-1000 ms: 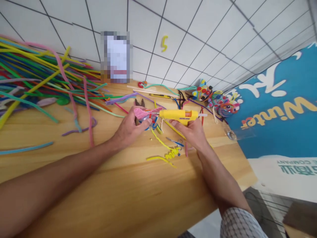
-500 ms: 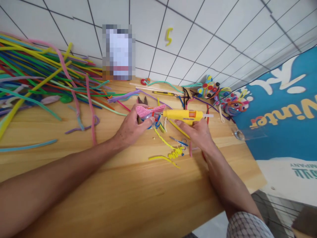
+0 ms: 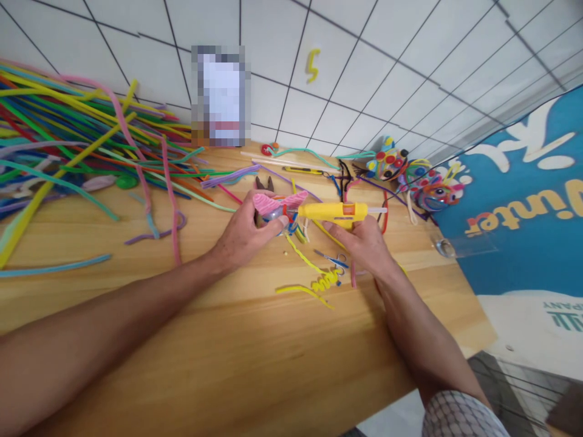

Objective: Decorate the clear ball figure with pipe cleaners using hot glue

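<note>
My left hand (image 3: 241, 233) is closed round a small craft piece (image 3: 276, 205) with pink pipe-cleaner wings over a clear ball wrapped in blue and red. My right hand (image 3: 364, 243) grips a yellow hot glue gun (image 3: 332, 212), held level, its nozzle touching the craft piece. A clear glue stick pokes out of the gun's back end to the right. Both hands hover just above the wooden table (image 3: 237, 340), near its middle.
A big heap of coloured pipe cleaners (image 3: 77, 145) covers the table's left back. A yellow coiled pipe cleaner (image 3: 319, 282) and small blue scissors (image 3: 334, 261) lie below my hands. Finished colourful ball figures (image 3: 410, 176) stand at the back right beside a blue banner (image 3: 523, 206).
Hands, craft piece and glue gun keep the same hold; only the camera has shifted slightly, so everything sits a little to the right and up.
</note>
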`<state>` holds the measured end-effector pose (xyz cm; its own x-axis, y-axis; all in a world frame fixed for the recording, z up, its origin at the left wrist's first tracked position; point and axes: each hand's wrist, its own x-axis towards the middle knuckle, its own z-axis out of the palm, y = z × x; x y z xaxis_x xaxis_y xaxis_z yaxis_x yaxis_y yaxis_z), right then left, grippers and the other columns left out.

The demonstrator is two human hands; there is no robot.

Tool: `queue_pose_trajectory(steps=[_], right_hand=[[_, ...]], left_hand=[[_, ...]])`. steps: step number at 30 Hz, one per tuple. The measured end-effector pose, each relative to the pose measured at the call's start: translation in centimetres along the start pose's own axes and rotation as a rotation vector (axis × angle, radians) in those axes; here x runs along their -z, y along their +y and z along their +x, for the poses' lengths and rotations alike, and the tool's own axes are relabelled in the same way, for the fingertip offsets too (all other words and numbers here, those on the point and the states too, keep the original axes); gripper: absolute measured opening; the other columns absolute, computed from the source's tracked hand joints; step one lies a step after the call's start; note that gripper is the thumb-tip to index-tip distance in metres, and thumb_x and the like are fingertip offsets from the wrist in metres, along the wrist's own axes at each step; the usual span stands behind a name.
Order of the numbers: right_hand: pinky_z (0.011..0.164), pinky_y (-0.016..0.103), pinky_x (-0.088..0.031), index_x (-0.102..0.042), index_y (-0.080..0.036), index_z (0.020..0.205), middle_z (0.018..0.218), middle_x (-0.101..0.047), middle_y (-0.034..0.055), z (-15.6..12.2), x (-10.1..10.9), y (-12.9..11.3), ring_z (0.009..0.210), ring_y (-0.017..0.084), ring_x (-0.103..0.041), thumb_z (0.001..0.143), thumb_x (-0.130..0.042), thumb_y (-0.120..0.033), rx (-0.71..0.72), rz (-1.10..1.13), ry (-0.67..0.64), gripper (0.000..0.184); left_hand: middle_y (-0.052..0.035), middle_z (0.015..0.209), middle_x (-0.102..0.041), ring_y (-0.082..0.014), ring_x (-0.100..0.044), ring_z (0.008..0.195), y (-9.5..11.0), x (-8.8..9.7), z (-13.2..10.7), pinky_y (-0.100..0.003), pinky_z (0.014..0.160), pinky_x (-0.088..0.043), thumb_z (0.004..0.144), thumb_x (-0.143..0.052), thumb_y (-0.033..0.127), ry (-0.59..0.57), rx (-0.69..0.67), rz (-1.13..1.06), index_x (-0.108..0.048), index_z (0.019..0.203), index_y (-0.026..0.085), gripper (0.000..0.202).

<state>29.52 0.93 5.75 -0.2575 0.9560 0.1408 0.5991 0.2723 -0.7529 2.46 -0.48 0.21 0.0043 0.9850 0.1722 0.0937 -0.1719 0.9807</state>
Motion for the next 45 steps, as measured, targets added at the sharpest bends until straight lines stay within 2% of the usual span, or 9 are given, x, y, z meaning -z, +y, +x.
queue_pose_trajectory(steps=[8,19,26,30,34,37,40,45], right_hand=[[0.084,0.041,-0.067,-0.084,-0.029,0.106,0.090,-0.084,0.0003,-0.1,-0.2,-0.1,0.099,0.032,-0.082,0.093,-0.083,-0.047,-0.023,-0.014,0.006,0.022],[0.086,0.040,-0.065,-0.084,-0.029,0.109,0.094,-0.084,0.0015,-0.2,-0.2,-0.3,0.100,0.031,-0.080,0.098,-0.080,-0.046,0.014,-0.039,-0.041,0.020],[0.081,0.039,-0.061,-0.081,-0.025,0.115,0.093,-0.081,0.0049,-0.2,-0.1,-0.2,0.096,0.030,-0.077,0.106,-0.070,-0.042,0.084,-0.172,-0.044,0.022],[0.079,0.038,-0.059,-0.080,-0.025,0.112,0.090,-0.079,0.0047,-0.2,0.1,-0.3,0.091,0.028,-0.075,0.107,-0.068,-0.041,0.103,-0.202,-0.052,0.021],[0.074,0.036,-0.055,-0.079,-0.024,0.105,0.086,-0.076,0.0040,-0.4,0.3,-0.5,0.082,0.025,-0.071,0.108,-0.066,-0.041,0.105,-0.246,-0.060,0.021],[0.075,0.035,-0.054,-0.078,-0.024,0.104,0.086,-0.075,0.0043,-0.4,0.4,-0.7,0.084,0.025,-0.071,0.108,-0.066,-0.040,0.111,-0.263,-0.061,0.021],[0.076,0.035,-0.054,-0.078,-0.023,0.105,0.086,-0.075,0.0048,-0.4,0.3,-0.8,0.086,0.025,-0.072,0.107,-0.066,-0.039,0.116,-0.274,-0.057,0.021],[0.074,0.035,-0.051,-0.076,-0.022,0.098,0.083,-0.073,0.0042,-0.4,0.3,-1.1,0.076,0.023,-0.067,0.107,-0.064,-0.038,0.098,-0.302,-0.051,0.022]], left_hand=[[-0.0050,0.114,-0.077,-0.0226,-0.066,0.090,0.4,0.1,0.0,-0.037,0.076,-0.053,0.087,-0.080,0.046,0.004,-0.018,0.055,-0.067,0.128,0.023,0.049],[-0.0067,0.122,-0.076,-0.0271,-0.070,0.111,-0.1,0.2,0.1,-0.043,0.097,-0.056,0.091,-0.080,0.048,-0.025,-0.035,0.034,-0.065,0.132,0.023,0.050],[-0.0073,0.126,-0.076,-0.0267,-0.072,0.112,-0.9,0.3,0.1,-0.042,0.096,-0.058,0.094,-0.082,0.049,-0.035,-0.049,0.010,-0.064,0.134,0.023,0.051],[-0.0070,0.125,-0.078,-0.0266,-0.072,0.111,-1.3,0.4,0.1,-0.041,0.093,-0.058,0.094,-0.084,0.049,-0.043,-0.040,0.003,-0.065,0.137,0.024,0.053],[-0.0078,0.129,-0.077,-0.0278,-0.071,0.116,-1.3,0.5,0.1,-0.042,0.097,-0.058,0.094,-0.085,0.050,-0.042,-0.032,-0.007,-0.065,0.139,0.024,0.056],[-0.0087,0.133,-0.077,-0.0288,-0.071,0.121,-1.3,0.5,0.0,-0.043,0.099,-0.059,0.095,-0.085,0.051,-0.063,-0.026,-0.022,-0.065,0.139,0.024,0.055],[-0.0088,0.133,-0.077,-0.0290,-0.071,0.119,-1.3,0.5,0.0,-0.044,0.097,-0.059,0.096,-0.085,0.052,-0.066,-0.026,-0.024,-0.065,0.138,0.024,0.055],[-0.0084,0.132,-0.077,-0.0301,-0.072,0.118,-1.4,0.6,0.0,-0.047,0.099,-0.059,0.095,-0.085,0.055,-0.058,-0.023,-0.004,-0.064,0.139,0.025,0.056]])
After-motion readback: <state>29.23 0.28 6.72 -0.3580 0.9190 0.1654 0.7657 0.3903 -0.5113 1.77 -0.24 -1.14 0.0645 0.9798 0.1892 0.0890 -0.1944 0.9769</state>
